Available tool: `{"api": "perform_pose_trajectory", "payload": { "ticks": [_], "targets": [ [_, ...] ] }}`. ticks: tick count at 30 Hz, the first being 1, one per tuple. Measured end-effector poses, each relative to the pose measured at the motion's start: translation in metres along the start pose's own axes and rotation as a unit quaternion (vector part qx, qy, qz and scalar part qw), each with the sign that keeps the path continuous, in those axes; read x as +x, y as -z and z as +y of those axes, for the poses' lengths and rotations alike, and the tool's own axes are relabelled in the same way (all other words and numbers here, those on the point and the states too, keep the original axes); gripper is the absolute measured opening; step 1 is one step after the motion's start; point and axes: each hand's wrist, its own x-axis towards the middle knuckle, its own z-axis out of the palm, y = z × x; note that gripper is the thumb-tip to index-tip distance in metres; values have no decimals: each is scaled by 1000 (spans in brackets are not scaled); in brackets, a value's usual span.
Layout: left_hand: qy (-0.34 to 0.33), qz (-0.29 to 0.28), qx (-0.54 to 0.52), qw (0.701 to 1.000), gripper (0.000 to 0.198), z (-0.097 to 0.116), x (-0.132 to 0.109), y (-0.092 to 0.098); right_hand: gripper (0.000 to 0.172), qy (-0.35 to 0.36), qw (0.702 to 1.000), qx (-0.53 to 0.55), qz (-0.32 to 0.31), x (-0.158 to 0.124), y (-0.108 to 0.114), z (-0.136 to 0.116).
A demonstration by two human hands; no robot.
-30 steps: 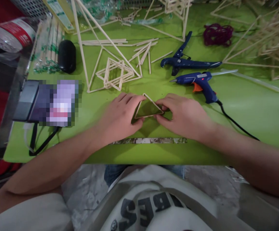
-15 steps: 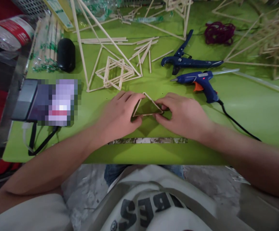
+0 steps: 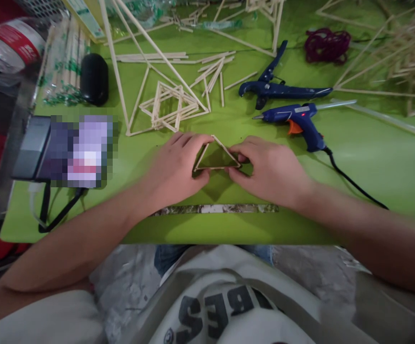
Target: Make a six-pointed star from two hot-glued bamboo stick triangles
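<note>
A small triangle of thin wooden sticks (image 3: pixel 217 167) is held between my two hands, just above the green table. My left hand (image 3: pixel 178 167) pinches its left side, with fingers at the top corner and thumb at the lower left corner. At the lower right corner, my right hand (image 3: pixel 270 169) grips the triangle between thumb and curled fingers. Beyond my hands lies a stack of similar stick triangles (image 3: pixel 171 107). Right of that stack, a blue glue gun (image 3: pixel 293 116) with an orange trigger rests on its side, its small red light lit.
Blue cutters (image 3: pixel 282 91) lie behind the glue gun. Loose sticks (image 3: pixel 210 71) and larger stick frames (image 3: pixel 117 71) spread across the back. On the left are a phone (image 3: pixel 89 150), a black case (image 3: pixel 94 79) and wrapped chopsticks (image 3: pixel 62 62). A patterned strip (image 3: pixel 214 209) lies near the front edge.
Both hands keep hold of the stick triangle, which sits very slightly higher and farther left in view. The whole scene has shifted a little the same way.
</note>
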Motion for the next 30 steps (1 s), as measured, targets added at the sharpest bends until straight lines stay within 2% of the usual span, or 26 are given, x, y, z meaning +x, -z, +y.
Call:
{"api": "perform_pose_trajectory", "payload": {
  "ticks": [30],
  "targets": [
    [-10,1,-34,999,57,0,0,1,24,14,1000,7,8,-3,1,4]
  ]
}}
